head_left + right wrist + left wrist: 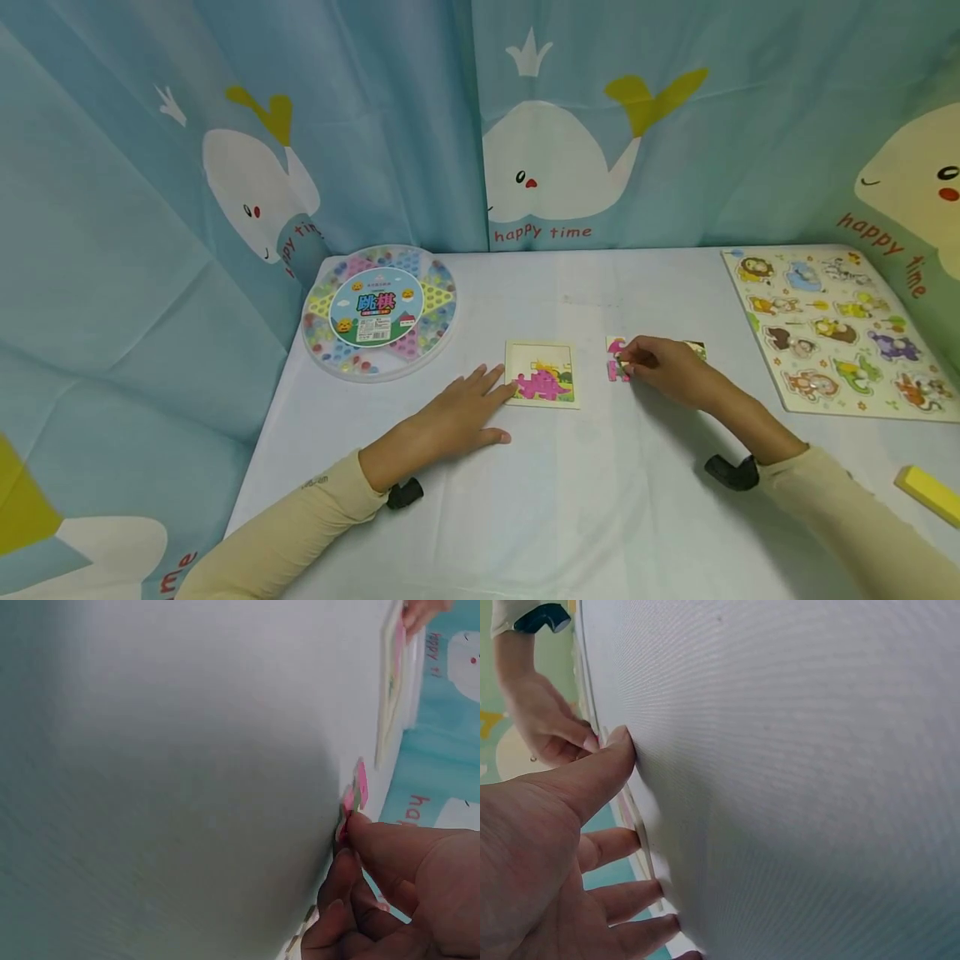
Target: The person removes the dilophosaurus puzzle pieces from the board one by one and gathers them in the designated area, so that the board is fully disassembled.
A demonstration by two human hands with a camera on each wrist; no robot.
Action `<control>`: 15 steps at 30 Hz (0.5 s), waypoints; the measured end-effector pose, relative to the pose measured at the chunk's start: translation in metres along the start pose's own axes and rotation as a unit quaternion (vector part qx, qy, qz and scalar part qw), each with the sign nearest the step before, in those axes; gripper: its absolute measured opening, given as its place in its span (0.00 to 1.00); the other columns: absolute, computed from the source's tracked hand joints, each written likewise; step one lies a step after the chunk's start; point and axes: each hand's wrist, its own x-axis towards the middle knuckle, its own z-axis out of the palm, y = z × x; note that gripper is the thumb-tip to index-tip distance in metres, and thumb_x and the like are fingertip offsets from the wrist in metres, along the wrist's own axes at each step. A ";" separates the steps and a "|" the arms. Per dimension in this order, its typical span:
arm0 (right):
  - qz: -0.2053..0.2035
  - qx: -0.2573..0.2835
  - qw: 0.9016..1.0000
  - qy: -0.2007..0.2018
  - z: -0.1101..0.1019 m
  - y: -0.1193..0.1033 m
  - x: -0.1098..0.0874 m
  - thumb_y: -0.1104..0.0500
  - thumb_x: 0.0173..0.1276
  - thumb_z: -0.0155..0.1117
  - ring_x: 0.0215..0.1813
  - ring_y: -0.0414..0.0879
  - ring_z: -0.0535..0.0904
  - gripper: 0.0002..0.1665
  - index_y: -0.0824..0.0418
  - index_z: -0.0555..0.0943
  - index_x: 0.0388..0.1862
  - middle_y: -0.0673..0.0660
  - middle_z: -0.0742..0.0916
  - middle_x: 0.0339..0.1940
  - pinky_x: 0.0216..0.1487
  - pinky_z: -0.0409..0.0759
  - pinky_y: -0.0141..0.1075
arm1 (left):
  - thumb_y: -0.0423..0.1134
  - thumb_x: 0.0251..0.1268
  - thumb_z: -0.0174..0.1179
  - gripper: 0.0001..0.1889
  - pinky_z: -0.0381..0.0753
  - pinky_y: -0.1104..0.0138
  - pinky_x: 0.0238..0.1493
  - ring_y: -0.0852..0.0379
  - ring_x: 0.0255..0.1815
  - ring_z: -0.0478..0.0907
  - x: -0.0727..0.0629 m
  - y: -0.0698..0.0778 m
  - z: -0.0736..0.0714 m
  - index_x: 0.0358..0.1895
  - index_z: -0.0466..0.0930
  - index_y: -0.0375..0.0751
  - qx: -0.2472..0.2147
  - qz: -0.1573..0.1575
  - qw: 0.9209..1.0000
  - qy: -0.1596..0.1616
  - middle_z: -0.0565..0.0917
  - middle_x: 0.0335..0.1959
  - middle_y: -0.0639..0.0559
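Presently, right hand [667,371] pinches a piece [342,828]; spread left hand [463,412] touches the dinosaur puzzle [521,358].

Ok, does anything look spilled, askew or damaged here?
Nothing looks spilled or damaged. The one mild oddity is a faint grey smudge on the white cloth, beyond the loose pieces; I can't tell whether it's a stain. The puzzle is only partly filled, which fits the right hand pinching a piece.

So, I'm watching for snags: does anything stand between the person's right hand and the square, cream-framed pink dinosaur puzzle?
Small, flat pink jigsaw pieces beside the right hand; then only white tablecloth up to the puzzle.
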 end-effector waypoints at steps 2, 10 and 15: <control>-0.001 -0.015 1.000 0.008 0.002 -0.002 0.000 0.66 0.75 0.68 0.44 0.49 0.80 0.03 0.65 0.84 0.45 0.56 0.88 0.40 0.47 0.83 0.42 | 0.59 0.75 0.62 0.41 0.57 0.45 0.83 0.40 0.88 0.48 -0.001 0.000 -0.001 0.85 0.59 0.49 -0.004 0.002 1.000 0.001 0.52 0.88 0.44; -0.021 -0.051 0.998 0.039 0.009 -0.006 0.002 0.71 0.70 0.69 0.42 0.51 0.79 0.09 0.67 0.82 0.48 0.60 0.86 0.39 0.45 0.82 0.46 | 0.58 0.76 0.62 0.41 0.56 0.46 0.84 0.39 0.88 0.48 0.000 -0.001 -0.002 0.85 0.59 0.48 -0.005 0.008 1.000 0.001 0.52 0.88 0.43; -0.038 -0.055 0.996 0.054 0.015 -0.022 0.005 0.71 0.70 0.69 0.44 0.53 0.80 0.12 0.68 0.82 0.52 0.63 0.84 0.44 0.45 0.83 0.46 | 0.58 0.76 0.62 0.41 0.55 0.45 0.84 0.40 0.88 0.48 -0.001 0.000 -0.002 0.85 0.59 0.48 -0.007 0.005 1.000 -0.002 0.51 0.88 0.44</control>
